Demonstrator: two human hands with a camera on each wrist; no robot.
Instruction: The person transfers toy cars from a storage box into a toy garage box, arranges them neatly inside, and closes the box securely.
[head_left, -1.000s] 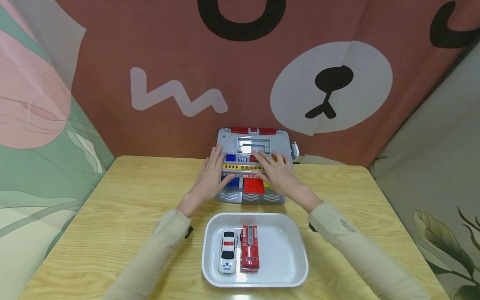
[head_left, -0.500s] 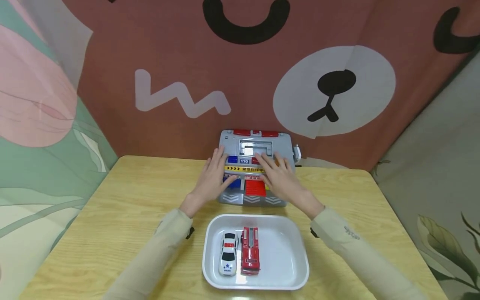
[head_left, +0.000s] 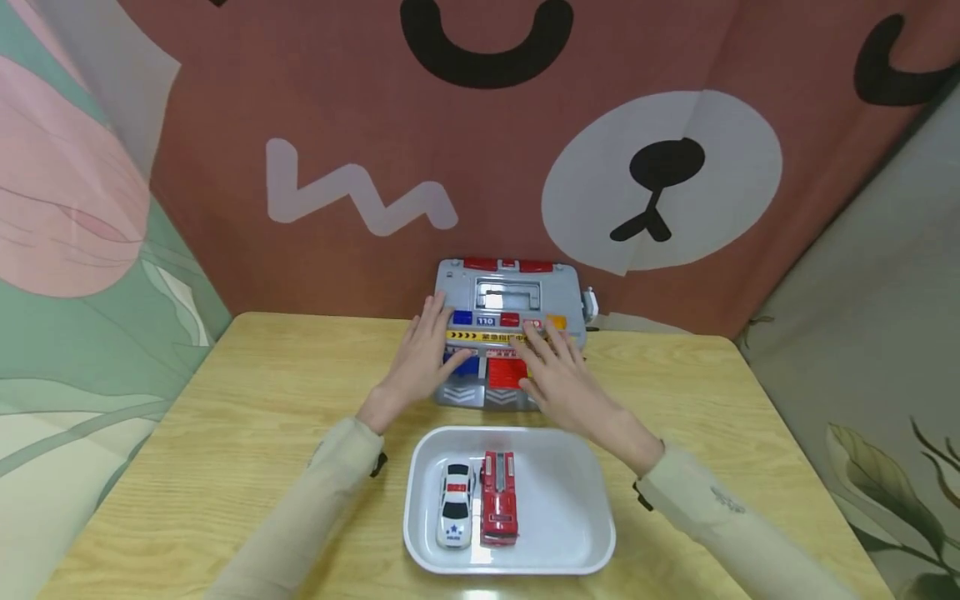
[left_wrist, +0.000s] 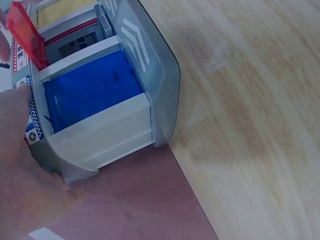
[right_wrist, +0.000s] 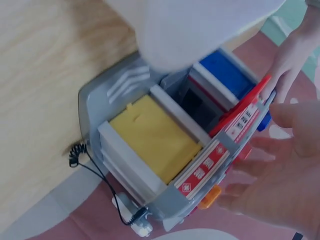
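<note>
A grey toy garage (head_left: 457,287) stands at the table's far edge. My left hand (head_left: 415,354) rests along its left side, fingers straight, thumb over the front label strip. Over the right part is my right hand (head_left: 573,387), fingers spread and loosely bent, fingertips close to the orange button (head_left: 556,322). Neither hand's fingers close round a separate object. In the wrist views the red door (right_wrist: 245,105) is swung up, showing the dark bay behind it. The blue door (left_wrist: 92,90) and yellow door (right_wrist: 155,137) are down.
Nearer the person, a white tray (head_left: 558,500) holds a white police car (head_left: 455,504) and a red fire truck (head_left: 499,500) side by side. A white piece (right_wrist: 140,227) with a coiled black cord hangs at the garage's right side. A printed cloth (head_left: 337,267) hangs behind.
My right hand has drawn back towards me and slightly right, uncovering the red and orange buttons. The left hand stays on the garage's left side. The cars have not moved.
</note>
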